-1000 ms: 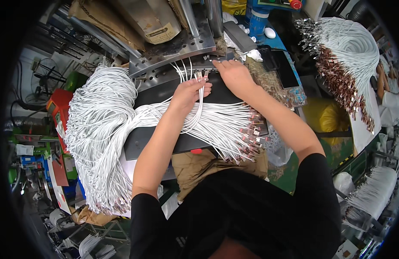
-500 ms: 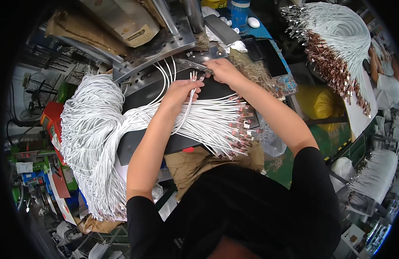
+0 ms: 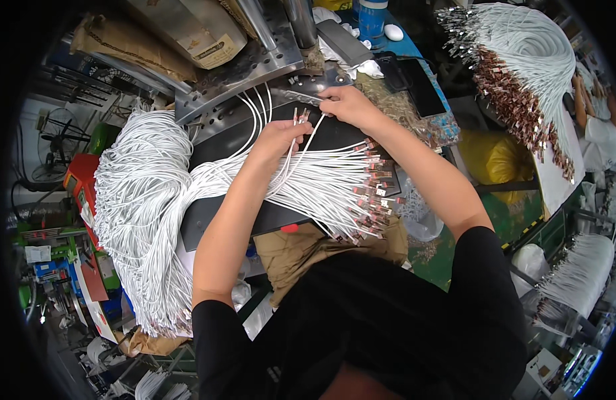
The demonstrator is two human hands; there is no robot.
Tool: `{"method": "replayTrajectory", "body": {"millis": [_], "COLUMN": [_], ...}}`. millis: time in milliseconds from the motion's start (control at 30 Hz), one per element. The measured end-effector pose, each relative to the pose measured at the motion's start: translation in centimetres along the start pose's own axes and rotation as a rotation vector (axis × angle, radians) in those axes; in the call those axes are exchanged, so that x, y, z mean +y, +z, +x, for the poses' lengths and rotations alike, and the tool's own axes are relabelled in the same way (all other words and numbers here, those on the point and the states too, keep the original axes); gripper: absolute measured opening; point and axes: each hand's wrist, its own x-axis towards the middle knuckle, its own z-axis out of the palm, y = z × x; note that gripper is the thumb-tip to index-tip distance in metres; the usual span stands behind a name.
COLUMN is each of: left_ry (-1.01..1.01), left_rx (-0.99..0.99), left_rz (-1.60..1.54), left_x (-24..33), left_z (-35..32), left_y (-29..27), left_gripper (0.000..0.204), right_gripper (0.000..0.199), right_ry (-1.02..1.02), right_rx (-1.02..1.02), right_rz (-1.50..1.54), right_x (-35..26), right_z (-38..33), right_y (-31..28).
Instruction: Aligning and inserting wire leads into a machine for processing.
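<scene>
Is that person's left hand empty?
No, the left hand holds a few metal-tipped cable ends, which stick up from its grip.

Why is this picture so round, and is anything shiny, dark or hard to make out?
Head view: a wide fisheye lens gives the round image with black corners; head view: bright streaks gleam on the steel post; head view: the black shirt shows little detail; head view: the left hand looks fairly sharp, but the connectors at its fingertips are too small for fine detail.
</scene>
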Motion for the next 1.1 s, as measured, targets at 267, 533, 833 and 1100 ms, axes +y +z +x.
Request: {"method": "replayTrajectory", "body": {"millis": [267, 533, 833, 1100], "left_ry": [0.017, -0.046, 0.012, -0.001], "left_rx": [0.047, 0.092, 0.014, 0.083], "left_rz": [-0.043, -0.167, -0.094, -0.111], "left_x": [0.0, 0.9, 0.8, 0.9], "left_z": [-0.1, -0.7, -0.4, -0.8], "left_y": [1.3, -0.8, 0.2, 0.0], "left_gripper": [0.017, 0.021, 0.022, 0.021], "right_gripper": [0.039, 0.057, 0.054, 0.055], "right_ry": [-0.187, -0.005, -0.046, -0.1], "right_rx": [-0.091, -0.12, -0.102, -0.177], "right_rz": [-0.243, 0.092, -0.015, 0.008], "right_x": [-0.3, 0.0, 0.3, 0.0], "right_z": [-0.8, -0.9, -1.0, -1.2], "right_y": [0.2, -1.8, -1.7, -1.9]}}
